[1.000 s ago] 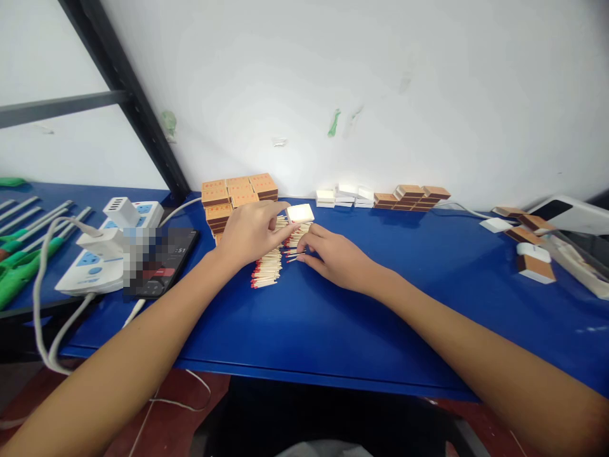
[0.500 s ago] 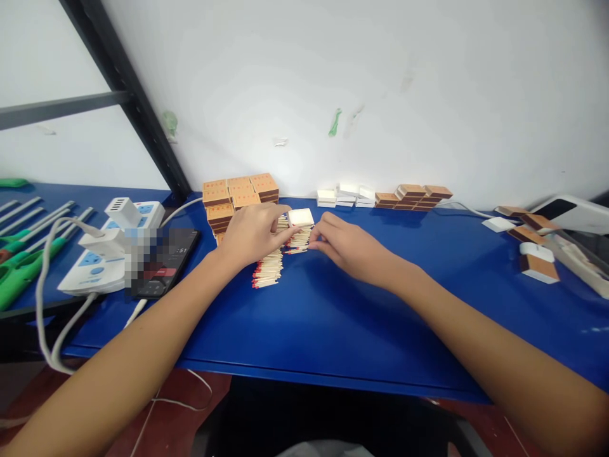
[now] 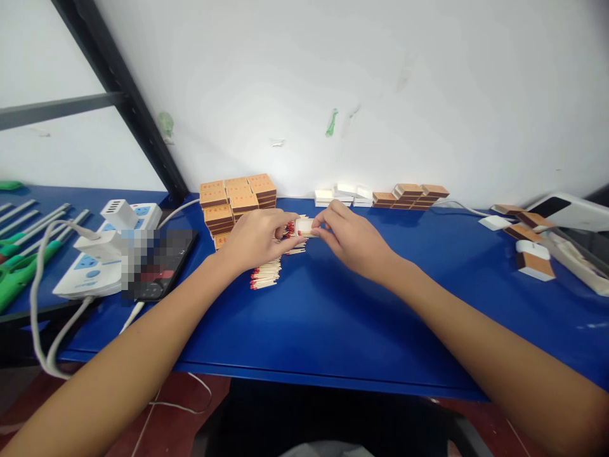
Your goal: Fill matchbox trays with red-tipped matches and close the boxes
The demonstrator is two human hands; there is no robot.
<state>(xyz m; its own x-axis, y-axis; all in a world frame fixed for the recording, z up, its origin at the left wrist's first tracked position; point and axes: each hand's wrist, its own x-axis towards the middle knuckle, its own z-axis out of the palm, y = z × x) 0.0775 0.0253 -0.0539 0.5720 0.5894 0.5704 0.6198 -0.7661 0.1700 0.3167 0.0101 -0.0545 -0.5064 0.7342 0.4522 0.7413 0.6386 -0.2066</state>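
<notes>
A small white matchbox tray [image 3: 304, 225] is tilted up over the piled matches, its hollow side towards me. My left hand [image 3: 257, 236] is closed on the tray's left end between thumb and fingers. At the tray's right end, my right hand [image 3: 354, 240] is pinched around matches whose red tips show along the tray's lower side; its fingertips partly hide them. Below my left hand lies a heap of loose matches [image 3: 265, 274] with red heads to the left. More matches show behind and under the tray.
Stacked orange matchboxes [image 3: 238, 197] stand at the back left. White trays [image 3: 343, 193] and brown matchbox sleeves [image 3: 412, 195] line the wall. A phone [image 3: 174, 260] and power strip [image 3: 104, 260] lie left; a box with a white object [image 3: 535, 260] sits right.
The white tray has been tipped so that its hollow side faces me. My right hand has moved slightly up and left from the matches to the tray's right end.
</notes>
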